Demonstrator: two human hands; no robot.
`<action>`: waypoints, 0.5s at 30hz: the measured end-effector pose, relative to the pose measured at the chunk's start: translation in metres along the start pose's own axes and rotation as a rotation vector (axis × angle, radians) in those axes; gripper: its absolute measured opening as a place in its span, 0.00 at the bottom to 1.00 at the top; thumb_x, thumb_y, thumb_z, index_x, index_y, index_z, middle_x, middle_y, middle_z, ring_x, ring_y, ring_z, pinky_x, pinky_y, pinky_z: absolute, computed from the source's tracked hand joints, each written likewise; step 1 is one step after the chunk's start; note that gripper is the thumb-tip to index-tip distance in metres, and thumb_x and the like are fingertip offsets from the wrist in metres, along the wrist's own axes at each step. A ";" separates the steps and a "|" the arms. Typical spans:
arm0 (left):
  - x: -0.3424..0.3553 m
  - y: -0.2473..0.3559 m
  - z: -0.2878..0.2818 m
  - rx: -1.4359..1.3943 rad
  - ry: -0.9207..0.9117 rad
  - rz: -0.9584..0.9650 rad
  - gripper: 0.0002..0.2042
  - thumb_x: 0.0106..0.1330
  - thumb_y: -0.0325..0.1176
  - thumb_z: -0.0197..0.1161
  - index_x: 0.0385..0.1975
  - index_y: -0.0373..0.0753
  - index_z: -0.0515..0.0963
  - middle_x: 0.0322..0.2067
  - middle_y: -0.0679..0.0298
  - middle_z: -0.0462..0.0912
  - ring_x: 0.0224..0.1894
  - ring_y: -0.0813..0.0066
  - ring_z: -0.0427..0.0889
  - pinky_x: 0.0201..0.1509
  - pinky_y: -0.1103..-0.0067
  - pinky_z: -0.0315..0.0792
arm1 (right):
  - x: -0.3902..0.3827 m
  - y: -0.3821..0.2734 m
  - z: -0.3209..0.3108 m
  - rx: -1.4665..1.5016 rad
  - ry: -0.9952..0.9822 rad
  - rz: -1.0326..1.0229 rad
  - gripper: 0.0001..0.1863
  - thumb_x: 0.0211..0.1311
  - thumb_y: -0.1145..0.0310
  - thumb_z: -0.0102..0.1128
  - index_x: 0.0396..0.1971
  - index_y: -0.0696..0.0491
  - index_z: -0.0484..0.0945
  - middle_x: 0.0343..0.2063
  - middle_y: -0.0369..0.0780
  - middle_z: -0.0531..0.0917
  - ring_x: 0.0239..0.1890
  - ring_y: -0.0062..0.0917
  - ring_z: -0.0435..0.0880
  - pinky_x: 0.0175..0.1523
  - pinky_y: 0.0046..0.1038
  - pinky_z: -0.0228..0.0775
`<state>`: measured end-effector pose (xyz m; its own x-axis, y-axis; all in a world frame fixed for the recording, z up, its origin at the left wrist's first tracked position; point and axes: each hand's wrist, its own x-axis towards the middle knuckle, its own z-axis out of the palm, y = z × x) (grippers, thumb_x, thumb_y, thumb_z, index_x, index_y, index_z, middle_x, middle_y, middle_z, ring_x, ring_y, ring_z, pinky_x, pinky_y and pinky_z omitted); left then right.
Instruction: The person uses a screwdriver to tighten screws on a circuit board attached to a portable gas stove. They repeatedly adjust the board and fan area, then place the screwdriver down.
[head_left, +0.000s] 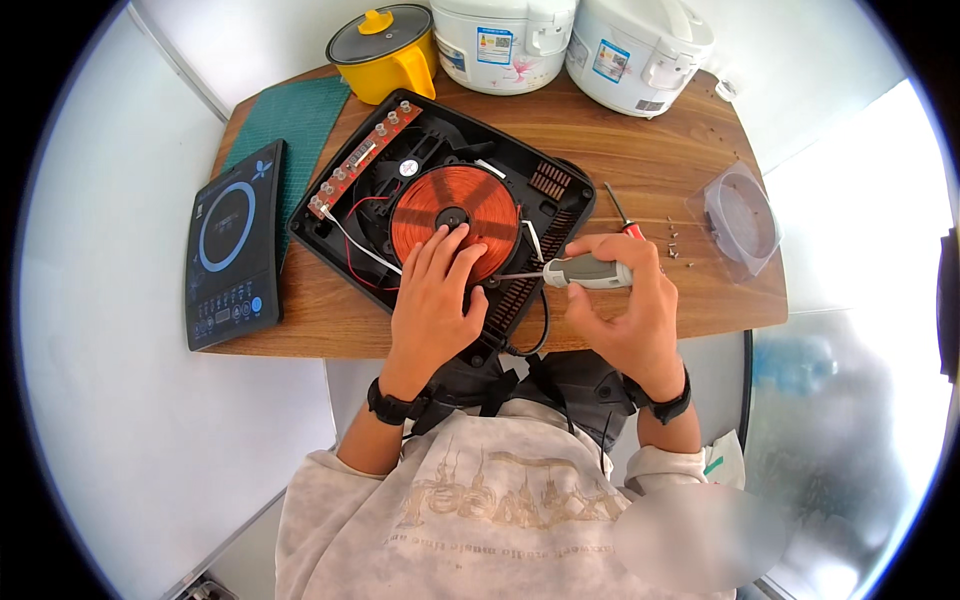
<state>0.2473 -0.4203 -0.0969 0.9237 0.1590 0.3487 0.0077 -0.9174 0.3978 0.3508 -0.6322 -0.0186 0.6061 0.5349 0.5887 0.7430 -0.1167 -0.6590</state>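
An opened induction cooker base lies tilted on the table, its black shell exposing a round copper coil and a red circuit strip with several buttons. My left hand rests with fingers spread on the coil's near part, by its dark centre. In my right hand is a grey electric screwdriver, held between thumb and fingers. Its thin shaft points left to the coil's near right edge; the tip's exact contact is hard to make out. Red and white wires run along the coil's left side.
The cooker's black top panel leans on a green cutting mat at left. A yellow pot and two white rice cookers stand at the back. Right lie a red-handled screwdriver, loose screws and a clear plastic container.
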 end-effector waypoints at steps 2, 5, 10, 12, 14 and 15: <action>-0.001 0.000 0.000 0.001 0.002 -0.001 0.24 0.60 0.29 0.63 0.59 0.42 0.76 0.68 0.56 0.72 0.73 0.54 0.67 0.77 0.59 0.59 | 0.006 -0.003 -0.001 0.003 -0.037 -0.051 0.21 0.52 0.82 0.68 0.47 0.57 0.75 0.45 0.43 0.85 0.41 0.39 0.88 0.46 0.32 0.81; 0.000 0.000 0.000 0.002 0.006 0.005 0.24 0.60 0.29 0.63 0.59 0.42 0.76 0.67 0.56 0.72 0.72 0.54 0.67 0.77 0.59 0.59 | 0.014 -0.005 -0.004 0.035 -0.100 -0.082 0.20 0.52 0.81 0.70 0.47 0.57 0.77 0.46 0.43 0.83 0.43 0.37 0.87 0.46 0.32 0.81; 0.001 0.000 -0.002 0.005 0.011 0.014 0.24 0.60 0.30 0.63 0.60 0.42 0.76 0.67 0.56 0.72 0.72 0.53 0.68 0.76 0.59 0.59 | 0.031 -0.012 -0.007 0.038 -0.143 -0.131 0.23 0.55 0.75 0.75 0.52 0.53 0.82 0.43 0.41 0.79 0.40 0.33 0.84 0.42 0.30 0.78; 0.001 0.000 -0.001 0.000 0.016 0.018 0.24 0.60 0.30 0.63 0.59 0.42 0.76 0.67 0.55 0.73 0.72 0.53 0.68 0.76 0.58 0.59 | 0.038 -0.010 -0.006 0.012 -0.167 -0.075 0.24 0.56 0.73 0.76 0.55 0.51 0.83 0.40 0.39 0.78 0.38 0.31 0.81 0.40 0.31 0.77; 0.001 -0.001 0.002 -0.012 0.026 0.023 0.23 0.60 0.30 0.63 0.58 0.42 0.76 0.66 0.54 0.73 0.72 0.52 0.68 0.76 0.55 0.59 | 0.044 -0.007 0.001 0.042 -0.132 -0.078 0.27 0.57 0.73 0.76 0.58 0.50 0.82 0.41 0.40 0.79 0.36 0.30 0.80 0.38 0.30 0.75; 0.001 0.000 0.001 -0.012 0.023 0.021 0.23 0.60 0.30 0.63 0.58 0.42 0.76 0.66 0.54 0.73 0.72 0.52 0.68 0.76 0.55 0.59 | 0.048 -0.006 0.005 0.059 -0.115 -0.083 0.28 0.57 0.73 0.75 0.60 0.49 0.81 0.42 0.40 0.80 0.35 0.30 0.79 0.37 0.30 0.74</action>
<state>0.2486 -0.4203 -0.0976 0.9144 0.1483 0.3767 -0.0162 -0.9164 0.4000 0.3738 -0.6021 0.0114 0.5043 0.6336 0.5867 0.7692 -0.0208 -0.6387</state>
